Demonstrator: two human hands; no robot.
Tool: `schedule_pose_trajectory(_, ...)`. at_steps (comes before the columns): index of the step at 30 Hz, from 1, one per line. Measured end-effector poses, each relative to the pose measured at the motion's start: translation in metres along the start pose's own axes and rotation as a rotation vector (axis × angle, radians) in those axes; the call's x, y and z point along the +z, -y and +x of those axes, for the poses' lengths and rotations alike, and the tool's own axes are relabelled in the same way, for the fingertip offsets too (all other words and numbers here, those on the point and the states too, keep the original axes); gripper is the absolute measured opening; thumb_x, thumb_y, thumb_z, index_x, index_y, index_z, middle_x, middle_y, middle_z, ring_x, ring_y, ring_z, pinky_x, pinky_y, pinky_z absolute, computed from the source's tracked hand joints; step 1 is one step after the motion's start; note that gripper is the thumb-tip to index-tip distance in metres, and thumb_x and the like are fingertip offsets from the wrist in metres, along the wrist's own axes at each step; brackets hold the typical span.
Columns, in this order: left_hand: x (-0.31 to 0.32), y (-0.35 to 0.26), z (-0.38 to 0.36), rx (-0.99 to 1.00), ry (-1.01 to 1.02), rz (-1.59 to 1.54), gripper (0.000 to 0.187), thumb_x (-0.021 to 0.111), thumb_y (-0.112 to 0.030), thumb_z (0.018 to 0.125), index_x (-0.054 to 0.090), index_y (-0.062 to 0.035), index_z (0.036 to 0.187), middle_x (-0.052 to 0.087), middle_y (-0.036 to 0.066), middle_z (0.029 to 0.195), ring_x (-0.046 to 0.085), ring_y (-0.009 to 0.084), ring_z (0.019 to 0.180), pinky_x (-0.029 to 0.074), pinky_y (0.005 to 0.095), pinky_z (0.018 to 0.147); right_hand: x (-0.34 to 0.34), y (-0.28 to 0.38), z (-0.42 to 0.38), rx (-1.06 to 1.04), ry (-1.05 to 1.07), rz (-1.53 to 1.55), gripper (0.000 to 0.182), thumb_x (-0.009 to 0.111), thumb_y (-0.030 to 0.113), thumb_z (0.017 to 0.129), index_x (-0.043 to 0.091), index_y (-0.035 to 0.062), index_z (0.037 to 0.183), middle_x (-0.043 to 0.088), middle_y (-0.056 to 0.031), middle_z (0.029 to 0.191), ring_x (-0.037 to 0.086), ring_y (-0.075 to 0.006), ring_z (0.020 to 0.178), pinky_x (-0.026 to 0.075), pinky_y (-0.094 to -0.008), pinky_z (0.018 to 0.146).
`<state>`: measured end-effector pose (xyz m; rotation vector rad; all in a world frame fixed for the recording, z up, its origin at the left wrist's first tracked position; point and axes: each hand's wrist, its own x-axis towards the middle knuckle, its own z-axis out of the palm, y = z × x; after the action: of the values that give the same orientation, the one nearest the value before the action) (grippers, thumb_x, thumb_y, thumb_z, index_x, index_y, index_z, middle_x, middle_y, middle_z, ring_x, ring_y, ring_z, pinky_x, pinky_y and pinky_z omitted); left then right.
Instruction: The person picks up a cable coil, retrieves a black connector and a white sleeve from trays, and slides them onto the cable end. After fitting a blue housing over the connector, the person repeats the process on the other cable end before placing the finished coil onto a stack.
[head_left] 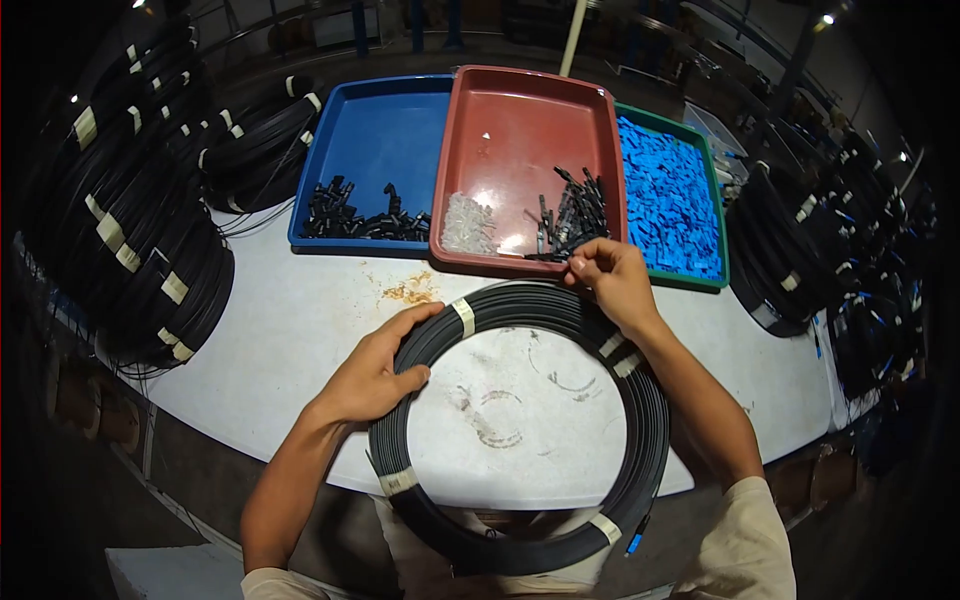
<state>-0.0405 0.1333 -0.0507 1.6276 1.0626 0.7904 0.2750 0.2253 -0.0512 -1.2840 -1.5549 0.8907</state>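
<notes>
Left hand (pixel 372 372) curled over the upper left of the black cable coil (pixel 655 425), thumb on its inner edge. Right hand (pixel 615 285) at the red tray's (pixel 535 100) front rim, thumb and index finger pinched together, possibly on a thin dark piece; view too small to confirm. Coil overhangs the white table's (pixel 770 380) near edge, blue-tipped connector (pixel 635 542) at its lower right. Red tray: clear pieces (pixel 467 224), black connectors (pixel 585 205). Blue tray (pixel 385 125) to its left; green tray (pixel 722 240) to its right, holding blue pieces (pixel 665 195).
</notes>
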Motion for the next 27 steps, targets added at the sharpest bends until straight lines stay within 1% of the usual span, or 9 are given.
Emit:
schedule_pose_trajectory(5, -0.010, -0.003, -0.001, 0.008, 0.023, 0.097, 0.073, 0.067, 0.002, 0.076, 0.045, -0.0013, 0.145, 0.061, 0.009, 0.118, 0.061, 0.0137, 0.098, 0.049, 0.0274, 0.093, 0.005, 0.004, -0.003, -0.035, 0.084, 0.039, 0.010, 0.063, 0.002, 0.095, 0.068, -0.0046, 0.090, 0.071, -0.0069, 0.075, 0.066, -0.0092, 0.071, 0.050, -0.0247, 0.066)
schedule_pose_trajectory(8, -0.009, 0.000, 0.001, 0.095, 0.005, 0.160, 0.071, 0.064, 0.002, 0.075, 0.046, -0.0001, 0.143, 0.060, 0.012, 0.123, 0.060, 0.0162, 0.104, 0.049, 0.0281, 0.093, 0.004, 0.013, -0.010, -0.045, 0.143, 0.037, 0.010, 0.064, 0.003, 0.094, 0.067, -0.0053, 0.089, 0.070, -0.0061, 0.074, 0.064, -0.0090, 0.070, 0.049, -0.0239, 0.065)
schedule_pose_trajectory(10, 0.003, -0.008, -0.003, 0.151, -0.080, 0.353, 0.070, 0.056, 0.003, 0.071, 0.044, 0.0013, 0.140, 0.055, 0.022, 0.130, 0.057, 0.0329, 0.122, 0.044, 0.0355, 0.105, 0.004, 0.012, -0.010, -0.076, 0.179, 0.007, 0.010, 0.065, 0.002, 0.094, 0.068, -0.0046, 0.087, 0.070, -0.0063, 0.075, 0.064, -0.0091, 0.070, 0.048, -0.0234, 0.064)
schedule_pose_trajectory(12, 0.005, -0.013, -0.009, 0.144, -0.088, 0.388, 0.071, 0.058, 0.004, 0.069, 0.044, 0.0007, 0.139, 0.052, 0.026, 0.133, 0.053, 0.0391, 0.128, 0.041, 0.0390, 0.109, 0.006, 0.016, -0.009, -0.051, 0.219, 0.081, 0.010, 0.066, 0.003, 0.094, 0.068, -0.0047, 0.088, 0.070, -0.0067, 0.075, 0.064, -0.0092, 0.070, 0.049, -0.0240, 0.065)
schedule_pose_trajectory(15, 0.004, -0.009, -0.030, 0.203, -0.069, 0.382, 0.073, 0.064, 0.003, 0.068, 0.043, -0.0016, 0.138, 0.048, 0.025, 0.137, 0.051, 0.0392, 0.130, 0.041, 0.0395, 0.111, 0.011, 0.014, -0.003, 0.021, 0.298, 0.195, 0.011, 0.068, 0.005, 0.094, 0.068, -0.0044, 0.088, 0.069, -0.0066, 0.076, 0.063, -0.0092, 0.070, 0.049, -0.0240, 0.065)
schedule_pose_trajectory(19, 0.006, -0.011, -0.048, 0.112, -0.041, 0.328, 0.082, 0.075, -0.002, 0.068, 0.037, -0.0056, 0.140, 0.042, 0.024, 0.144, 0.050, 0.0391, 0.131, 0.040, 0.0418, 0.113, 0.021, 0.019, 0.003, -0.068, 0.384, 0.112, 0.013, 0.068, 0.007, 0.095, 0.068, -0.0036, 0.088, 0.068, -0.0050, 0.075, 0.062, -0.0091, 0.070, 0.049, -0.0241, 0.065)
schedule_pose_trajectory(23, 0.001, -0.014, -0.046, 0.118, -0.067, 0.349, 0.082, 0.080, -0.005, 0.068, 0.041, -0.0062, 0.139, 0.046, 0.021, 0.142, 0.051, 0.0365, 0.130, 0.041, 0.0423, 0.111, 0.033, 0.022, 0.008, -0.048, 0.385, 0.231, 0.010, 0.065, 0.006, 0.097, 0.067, -0.0038, 0.096, 0.067, -0.0041, 0.075, 0.062, -0.0092, 0.070, 0.050, -0.0249, 0.065)
schedule_pose_trajectory(26, -0.021, -0.018, -0.031, 0.166, -0.056, 0.404, 0.068, 0.083, -0.008, 0.070, 0.052, -0.0057, 0.131, 0.058, 0.017, 0.132, 0.058, 0.0341, 0.124, 0.046, 0.0413, 0.105, 0.033, 0.017, 0.006, -0.099, 0.362, 0.247, 0.010, 0.063, 0.005, 0.097, 0.066, -0.0034, 0.102, 0.067, -0.0045, 0.077, 0.063, -0.0096, 0.072, 0.051, -0.0253, 0.066)
schedule_pose_trajectory(27, -0.032, -0.014, -0.022, 0.212, -0.097, 0.446, 0.055, 0.082, -0.011, 0.074, 0.059, -0.0047, 0.123, 0.063, 0.016, 0.125, 0.061, 0.0337, 0.118, 0.049, 0.0405, 0.101, 0.032, 0.017, 0.005, -0.121, 0.368, 0.178, 0.010, 0.063, 0.004, 0.097, 0.066, -0.0037, 0.102, 0.068, -0.0055, 0.078, 0.064, -0.0099, 0.072, 0.051, -0.0253, 0.067)
